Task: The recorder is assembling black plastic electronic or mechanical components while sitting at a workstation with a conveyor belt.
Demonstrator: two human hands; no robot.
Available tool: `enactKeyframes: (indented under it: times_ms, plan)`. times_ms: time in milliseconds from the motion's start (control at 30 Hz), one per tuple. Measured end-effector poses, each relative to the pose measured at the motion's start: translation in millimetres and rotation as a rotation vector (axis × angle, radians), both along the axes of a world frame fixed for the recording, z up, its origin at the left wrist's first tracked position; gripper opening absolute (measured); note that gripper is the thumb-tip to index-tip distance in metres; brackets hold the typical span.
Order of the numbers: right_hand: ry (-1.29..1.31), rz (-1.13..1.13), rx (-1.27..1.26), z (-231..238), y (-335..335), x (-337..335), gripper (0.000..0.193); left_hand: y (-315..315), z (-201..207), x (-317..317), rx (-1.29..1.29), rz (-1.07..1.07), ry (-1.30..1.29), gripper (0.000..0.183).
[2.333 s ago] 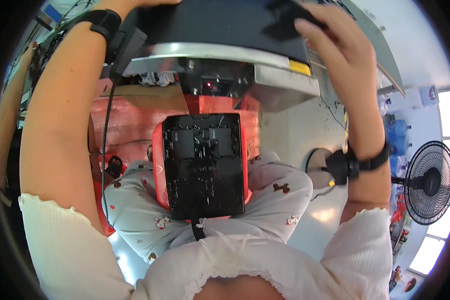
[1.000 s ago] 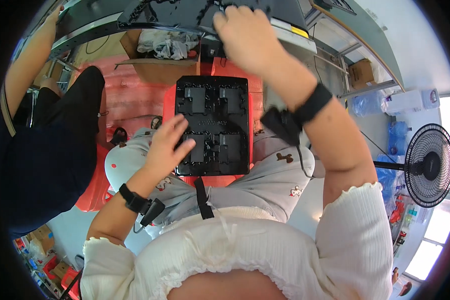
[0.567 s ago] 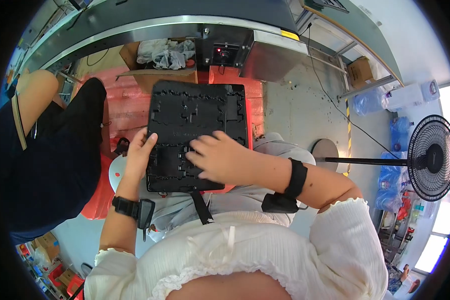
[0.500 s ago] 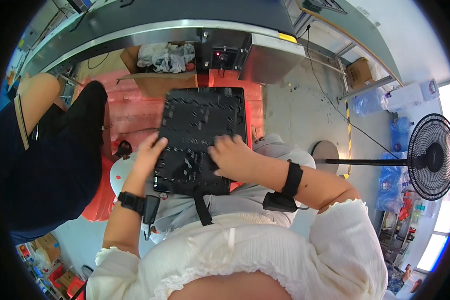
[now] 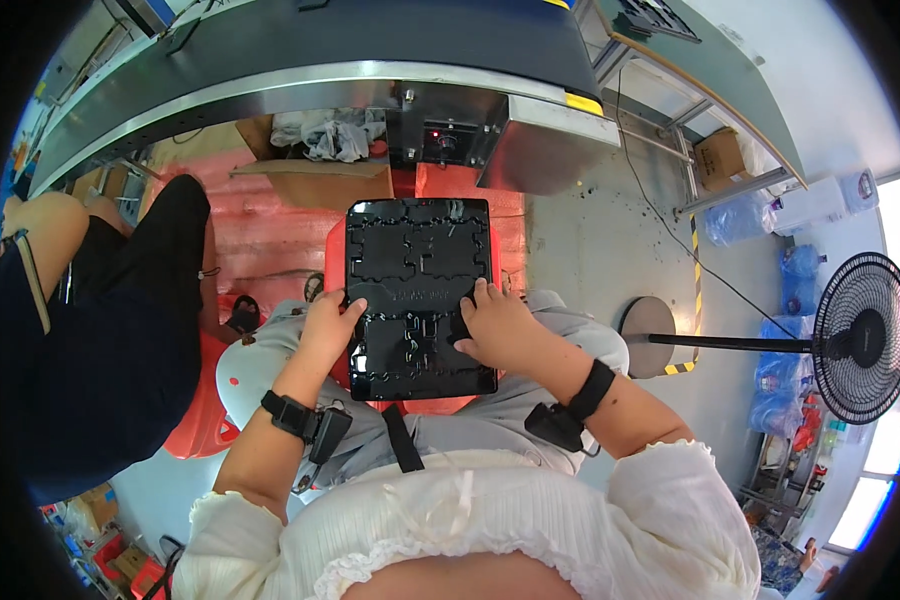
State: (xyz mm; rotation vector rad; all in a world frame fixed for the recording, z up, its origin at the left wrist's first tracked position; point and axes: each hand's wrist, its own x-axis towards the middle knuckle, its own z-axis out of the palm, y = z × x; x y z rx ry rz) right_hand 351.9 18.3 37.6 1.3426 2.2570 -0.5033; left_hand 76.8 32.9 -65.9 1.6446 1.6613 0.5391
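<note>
A glossy black plastic tray [image 5: 410, 262] with moulded ridges and recesses lies over a red stool [image 5: 335, 250] between my knees. My left hand [image 5: 328, 325] is closed on the tray's left edge, its thumb on top. Across from it, my right hand [image 5: 498, 325] is closed at the right edge, its fingers and thumb bent over the surface. Between that thumb and the fingers shows a dark patch; I cannot tell whether it is a separate piece or part of the tray. Both wrists wear black straps with small boxes.
Ahead runs a dark conveyor belt [image 5: 370, 40] with a metal control box [image 5: 550, 145]. Under it stands a cardboard box [image 5: 315, 185] holding plastic bags. A person in dark clothes [image 5: 120, 340] sits close on my left. On the right stands a black fan [image 5: 865, 335].
The tray has shifted slightly right and down and now lies straighter, its ridges showing more sharply. My right hand has moved from the tray's middle to its right edge; my left has moved right with the tray.
</note>
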Motion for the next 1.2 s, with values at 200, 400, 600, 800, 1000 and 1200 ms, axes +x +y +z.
enactKeyframes:
  times_ms: [200,400,600,800,1000,1200]
  plan:
    - [0.782,0.133,-0.169,118.7,105.2,1.2,0.047,-3.1,12.1,0.2,0.032,-0.028,0.108,0.035]
    - [0.743,0.072,0.449,213.9,288.2,-24.1,0.049,23.9,72.4,3.7,-0.350,-0.203,0.197,0.037]
    - [0.278,-0.172,0.419,163.9,409.2,-30.2,0.059,128.4,182.2,-40.4,0.626,-0.142,0.127,0.031]
    - [0.565,-0.211,0.494,182.6,362.8,-1.4,0.034,337.1,242.8,-89.5,1.255,-0.182,0.512,0.052]
    - [1.169,-0.516,0.260,195.3,213.9,21.9,0.029,413.1,253.1,-76.5,0.080,-0.394,0.662,0.082]
    - [0.965,-0.277,-0.133,64.8,99.1,24.4,0.031,379.9,275.3,-25.5,0.126,-0.407,0.778,0.092]
